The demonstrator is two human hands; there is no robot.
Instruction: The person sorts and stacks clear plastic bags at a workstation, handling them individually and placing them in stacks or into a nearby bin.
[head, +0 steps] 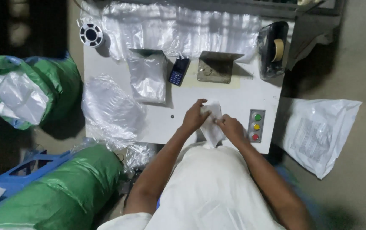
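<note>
Both hands grip 1 small white packet over the near edge of the counter: the left hand pinches its upper left corner and the right hand is closed on its right side. The packet appears part-handled and not yet bagged, in my judgement. A stack of clear bags lies under a metal bracket, with loose clear bags at the left edge, a phone, a tape dispenser and a 3-button panel nearby.
</note>
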